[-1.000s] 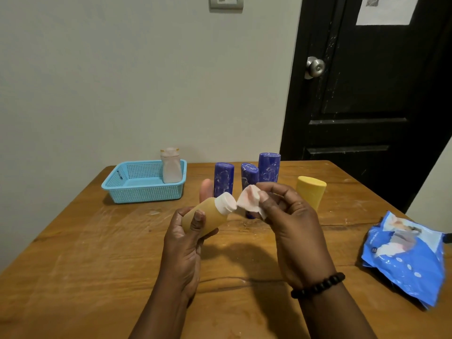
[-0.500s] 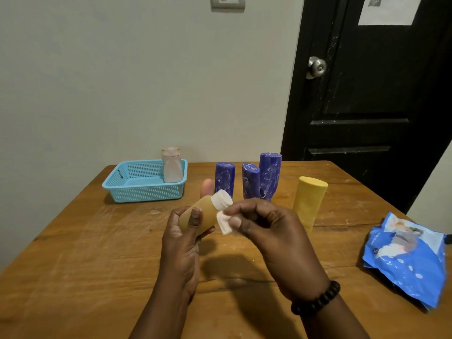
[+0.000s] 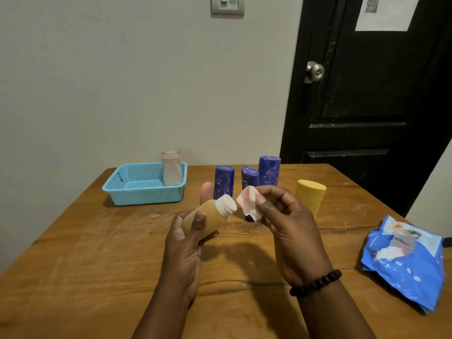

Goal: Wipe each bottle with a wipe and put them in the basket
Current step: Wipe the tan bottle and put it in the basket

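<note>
My left hand grips a small tan bottle with a white cap, tilted up to the right above the table. My right hand pinches a small white wipe just right of the cap, not touching it. A light blue basket stands at the back left with one whitish bottle upright in its right corner. Three purple bottles and a yellow bottle stand behind my hands.
A blue pack of wipes lies at the table's right edge. The wooden table meets a pale wall at the back. A black door with a knob is at the back right.
My right hand has lifted the wipe off the bottle's cap, up and to the right. The left hand keeps hold of the tan bottle in nearly the same place.
</note>
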A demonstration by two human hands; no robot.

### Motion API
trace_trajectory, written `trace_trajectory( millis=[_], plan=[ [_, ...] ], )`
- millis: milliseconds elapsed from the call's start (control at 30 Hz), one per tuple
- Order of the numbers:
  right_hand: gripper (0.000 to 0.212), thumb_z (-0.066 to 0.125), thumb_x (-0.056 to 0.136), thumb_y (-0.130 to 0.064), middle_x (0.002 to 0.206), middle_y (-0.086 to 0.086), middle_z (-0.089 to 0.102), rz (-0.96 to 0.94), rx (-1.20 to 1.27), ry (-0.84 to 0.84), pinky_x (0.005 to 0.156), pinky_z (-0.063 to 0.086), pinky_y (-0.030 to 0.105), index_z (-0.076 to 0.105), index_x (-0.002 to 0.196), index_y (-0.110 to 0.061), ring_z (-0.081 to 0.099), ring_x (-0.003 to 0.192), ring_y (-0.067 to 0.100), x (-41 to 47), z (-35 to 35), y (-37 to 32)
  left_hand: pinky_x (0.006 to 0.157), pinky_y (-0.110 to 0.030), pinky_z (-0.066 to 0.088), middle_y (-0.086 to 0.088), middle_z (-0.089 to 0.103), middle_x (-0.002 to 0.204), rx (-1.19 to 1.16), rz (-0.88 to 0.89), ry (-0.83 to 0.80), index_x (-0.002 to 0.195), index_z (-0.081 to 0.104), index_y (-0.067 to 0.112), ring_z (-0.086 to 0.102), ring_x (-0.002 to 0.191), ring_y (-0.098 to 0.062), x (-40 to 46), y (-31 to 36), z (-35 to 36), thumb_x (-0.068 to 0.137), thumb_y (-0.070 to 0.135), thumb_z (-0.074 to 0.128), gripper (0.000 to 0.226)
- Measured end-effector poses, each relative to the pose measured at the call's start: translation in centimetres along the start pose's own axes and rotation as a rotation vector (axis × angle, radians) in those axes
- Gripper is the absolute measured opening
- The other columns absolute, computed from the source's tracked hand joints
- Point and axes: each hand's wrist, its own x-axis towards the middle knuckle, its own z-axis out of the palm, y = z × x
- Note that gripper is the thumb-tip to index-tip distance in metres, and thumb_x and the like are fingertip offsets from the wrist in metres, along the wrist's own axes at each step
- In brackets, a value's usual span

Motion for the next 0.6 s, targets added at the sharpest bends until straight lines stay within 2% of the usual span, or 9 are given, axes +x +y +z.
trace_trajectory(
  millis=[67, 167, 200, 267, 367, 467, 533, 600],
  plan=[
    [0.014, 0.065, 0.087, -0.017, 0.099, -0.009, 0.071, -0.138, -0.246, -0.002, 0.083, 0.058, 0.036, 0.072, 0.098, -0.024, 0.066, 0.096, 0.009, 0.2, 0.5, -0.1, 0.065, -0.022, 0.056, -0.005, 0.068, 0.104, 0.047, -0.005, -0.018, 0.101, 0.064, 0.025, 0.07, 0.079, -0.007, -0.2, 0.0, 0.2, 0.061, 0.062, 0.079, 0.057],
    [0.015, 0.065, 0.089, -0.017, 0.098, -0.012, 0.07, -0.3, -0.467, -0.019, 0.08, 0.056, 0.026, 0.071, 0.1, -0.025, 0.064, 0.095, 0.003, -0.3, 1.3, 0.6, 0.064, -0.023, 0.056, 0.008, 0.07, 0.088, 0.1, 0.035, -0.018, 0.089, 0.068, 0.032, 0.068, 0.076, -0.009, -0.3, 0.1, 0.3, 0.046, 0.074, 0.083, 0.062],
    [0.016, 0.066, 0.089, -0.015, 0.099, -0.013, 0.069, -0.354, -0.527, -0.006, 0.08, 0.055, 0.021, 0.071, 0.1, -0.025, 0.063, 0.096, 0.002, -0.7, 1.4, 0.8, 0.064, -0.023, 0.056, 0.008, 0.07, 0.086, 0.102, 0.045, 0.0, 0.09, 0.067, 0.031, 0.067, 0.076, -0.009, -0.3, 0.1, 0.2, 0.045, 0.074, 0.083, 0.064],
    [0.017, 0.067, 0.088, -0.013, 0.1, -0.012, 0.07, -0.382, -0.557, -0.038, 0.079, 0.052, 0.017, 0.071, 0.099, -0.025, 0.063, 0.097, 0.003, -1.2, 1.2, 1.0, 0.064, -0.023, 0.056, 0.004, 0.069, 0.091, 0.083, 0.051, 0.051, 0.097, 0.064, 0.024, 0.068, 0.079, -0.011, -0.2, 0.1, 0.1, 0.058, 0.066, 0.081, 0.059],
    [0.014, 0.067, 0.089, -0.011, 0.099, -0.003, 0.073, -0.193, -0.262, -0.179, 0.076, 0.052, 0.021, 0.073, 0.097, -0.019, 0.066, 0.094, 0.009, -1.4, 0.6, 1.2, 0.066, -0.025, 0.056, -0.006, 0.066, 0.107, 0.025, 0.037, 0.105, 0.112, 0.058, 0.013, 0.068, 0.085, -0.011, 0.1, 0.3, 0.0, 0.08, 0.041, 0.064, 0.043],
    [0.018, 0.064, 0.089, -0.01, 0.105, 0.005, 0.072, 0.004, 0.019, -0.109, 0.075, 0.051, 0.028, 0.073, 0.103, -0.019, 0.066, 0.095, 0.018, -1.0, -0.1, 2.3, 0.071, -0.027, 0.053, -0.005, 0.064, 0.108, -0.122, -0.018, 0.127, 0.122, 0.053, 0.01, 0.066, 0.079, -0.008, 0.3, 0.4, -0.2, 0.096, 0.031, 0.052, 0.033],
    [0.023, 0.063, 0.088, -0.006, 0.108, 0.008, 0.072, 0.129, 0.181, -0.069, 0.07, 0.053, 0.026, 0.073, 0.104, -0.019, 0.066, 0.093, 0.018, -0.7, -0.2, 3.0, 0.074, -0.03, 0.05, -0.008, 0.062, 0.112, -0.252, -0.076, 0.183, 0.124, 0.051, 0.009, 0.063, 0.08, -0.01, 0.4, 0.6, -0.7, 0.101, 0.025, 0.048, 0.028],
    [0.023, 0.062, 0.088, -0.003, 0.107, 0.01, 0.072, 0.188, 0.233, -0.06, 0.066, 0.053, 0.024, 0.074, 0.102, -0.017, 0.064, 0.09, 0.018, -0.7, -0.1, 3.6, 0.075, -0.029, 0.05, -0.007, 0.062, 0.113, -0.318, -0.114, 0.227, 0.12, 0.054, 0.012, 0.061, 0.085, -0.012, 0.6, 0.8, -1.4, 0.101, 0.024, 0.051, 0.023]
  ],
)
